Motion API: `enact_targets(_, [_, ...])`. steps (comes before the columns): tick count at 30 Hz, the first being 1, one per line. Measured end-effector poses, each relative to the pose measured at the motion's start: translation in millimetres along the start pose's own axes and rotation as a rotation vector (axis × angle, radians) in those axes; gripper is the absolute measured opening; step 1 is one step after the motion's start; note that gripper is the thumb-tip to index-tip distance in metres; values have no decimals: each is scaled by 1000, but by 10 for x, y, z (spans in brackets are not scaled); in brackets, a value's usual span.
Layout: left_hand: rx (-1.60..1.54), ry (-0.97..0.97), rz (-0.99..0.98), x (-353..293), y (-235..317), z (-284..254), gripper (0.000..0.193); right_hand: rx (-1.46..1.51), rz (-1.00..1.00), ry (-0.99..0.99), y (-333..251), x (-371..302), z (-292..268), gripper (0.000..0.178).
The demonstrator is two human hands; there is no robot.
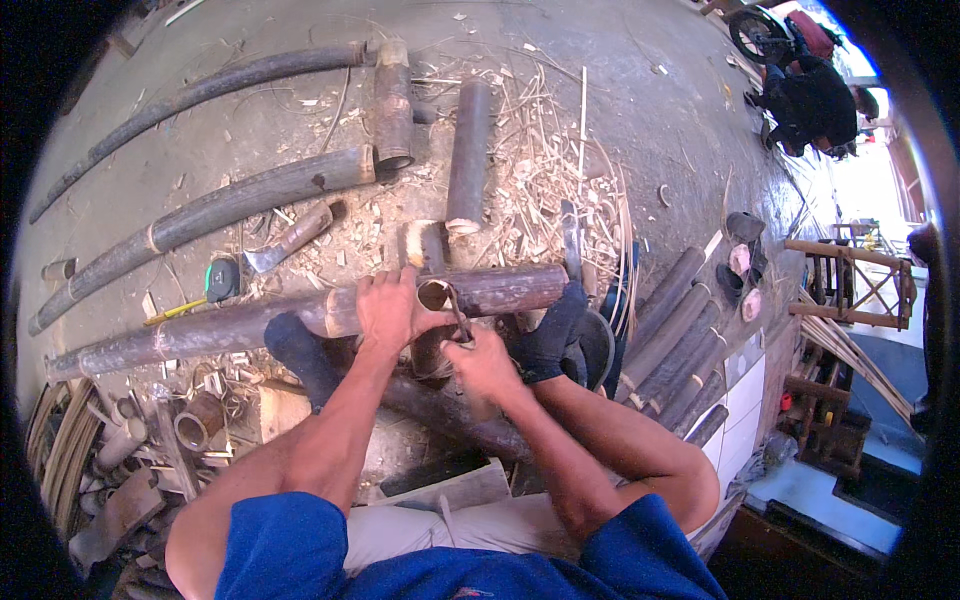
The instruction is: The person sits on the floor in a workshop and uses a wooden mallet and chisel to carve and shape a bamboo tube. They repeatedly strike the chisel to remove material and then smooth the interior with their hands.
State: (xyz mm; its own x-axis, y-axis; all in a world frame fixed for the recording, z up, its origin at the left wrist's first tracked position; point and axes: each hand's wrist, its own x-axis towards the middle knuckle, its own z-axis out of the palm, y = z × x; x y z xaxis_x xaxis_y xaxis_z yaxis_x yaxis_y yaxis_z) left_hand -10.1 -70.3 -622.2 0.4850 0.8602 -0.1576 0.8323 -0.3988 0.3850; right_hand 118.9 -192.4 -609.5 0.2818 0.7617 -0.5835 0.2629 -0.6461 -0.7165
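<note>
A long dark bamboo pole (230, 330) lies crosswise in front of me, with my two feet against it. Over its middle rests a short bamboo tube (433, 292), its open cut end toward me. My left hand (390, 308) is closed around the tube's left side, thumb near the rim. At the right edge of that opening, my right hand (482, 362) grips a narrow-bladed tool (459, 310). The fingers hide most of its handle, so I cannot tell its exact kind.
Beyond lie more bamboo poles (260, 200), a chopping blade with a round handle (295, 238), a tape measure (222, 278) and scattered shavings (525, 190). Cut bamboo lengths (670, 320) lie to my right, near a bamboo frame (850, 285). Far right, a person (815, 105) crouches.
</note>
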Motion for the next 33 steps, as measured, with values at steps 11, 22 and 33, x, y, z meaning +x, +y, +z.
enact_targets(11, [-116,-202,-17,72,-142,-154,85,-405,28,-269,-344,332,-462,43])
enact_targets(22, [-97,6,31,49,-141,-96,77,254,167,-130,-265,-51,-190,31])
enact_targets(33, [-179,-155,48,120,-286,-141,77,-619,-256,-461,-587,711,-804,45])
